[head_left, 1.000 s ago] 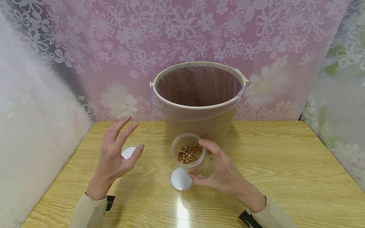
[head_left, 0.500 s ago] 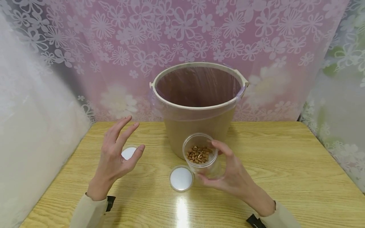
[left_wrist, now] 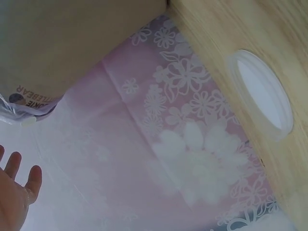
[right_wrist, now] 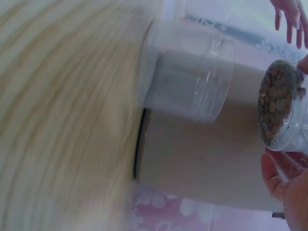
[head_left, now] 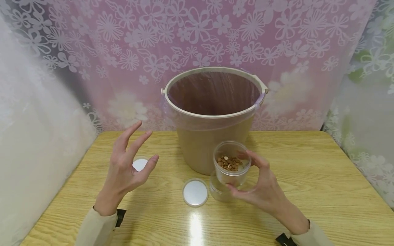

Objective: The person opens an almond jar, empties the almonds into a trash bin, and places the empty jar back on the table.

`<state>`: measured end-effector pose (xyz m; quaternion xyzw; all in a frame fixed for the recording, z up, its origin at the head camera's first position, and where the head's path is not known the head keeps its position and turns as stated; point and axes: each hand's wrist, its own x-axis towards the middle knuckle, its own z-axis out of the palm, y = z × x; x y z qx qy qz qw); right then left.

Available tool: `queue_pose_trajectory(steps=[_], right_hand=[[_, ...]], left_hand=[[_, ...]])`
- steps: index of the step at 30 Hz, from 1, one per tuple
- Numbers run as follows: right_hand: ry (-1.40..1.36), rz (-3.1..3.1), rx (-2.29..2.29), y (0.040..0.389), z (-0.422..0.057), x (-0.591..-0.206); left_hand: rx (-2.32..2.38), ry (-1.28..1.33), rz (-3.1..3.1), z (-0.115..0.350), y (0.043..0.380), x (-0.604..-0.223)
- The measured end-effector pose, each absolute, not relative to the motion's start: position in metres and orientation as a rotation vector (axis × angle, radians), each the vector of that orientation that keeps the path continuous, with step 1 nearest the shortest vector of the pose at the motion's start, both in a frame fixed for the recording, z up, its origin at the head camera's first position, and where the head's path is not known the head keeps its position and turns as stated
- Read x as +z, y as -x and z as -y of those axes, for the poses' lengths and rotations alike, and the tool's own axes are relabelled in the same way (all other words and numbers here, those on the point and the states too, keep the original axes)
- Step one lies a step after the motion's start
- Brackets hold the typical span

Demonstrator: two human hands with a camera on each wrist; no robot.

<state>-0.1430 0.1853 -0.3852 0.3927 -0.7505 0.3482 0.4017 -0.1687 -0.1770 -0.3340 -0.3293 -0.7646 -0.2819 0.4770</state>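
Observation:
In the head view, my right hand (head_left: 266,182) grips a clear plastic jar (head_left: 229,178) by its side, thumb low and fingers near the rim. Brown almond-like nuts (head_left: 229,164) cover its bottom, and it tilts a little toward the camera. Seen from the right wrist, the jar's base (right_wrist: 276,106) is off the table. Below it a second clear jar (right_wrist: 187,72) with no nuts in it stands on the table. My left hand (head_left: 123,164) is raised at the left, fingers spread, holding nothing. Behind its thumb lies a white round lid (head_left: 140,164).
Another white lid (head_left: 195,193) lies on the wooden table (head_left: 307,177) beside the second jar. A large beige bucket (head_left: 209,147) with a thin bag liner stands at the back centre. Flowered pink curtain (head_left: 147,51) hangs behind it, with pale sheets on both sides.
My right hand has moved right with the jar of nuts and turned it more upright. The second jar and the whole centre lid now show. My left hand has barely moved.

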Motion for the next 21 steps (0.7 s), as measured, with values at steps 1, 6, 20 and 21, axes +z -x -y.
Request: queue_pose_trajectory(steps=[1, 6, 20, 21], right_hand=[[-0.981, 1.898, 0.88, 0.143, -0.188, -0.386], [-0.926, 1.915, 0.886, 0.144, -0.2, -0.389], [-0.79, 1.991, 0.924, 0.148, -0.232, -0.394], [-0.778, 1.993, 0.92, 0.149, -0.234, -0.394]], left_hand=[[-0.688, 0.806, 1.863, 0.176, 0.169, -0.332], [-0.686, 0.821, 1.831, 0.168, 0.17, -0.322], [-0.692, 0.949, 1.781, 0.134, 0.175, -0.289], [-0.689, 0.954, 1.786, 0.132, 0.175, -0.288]])
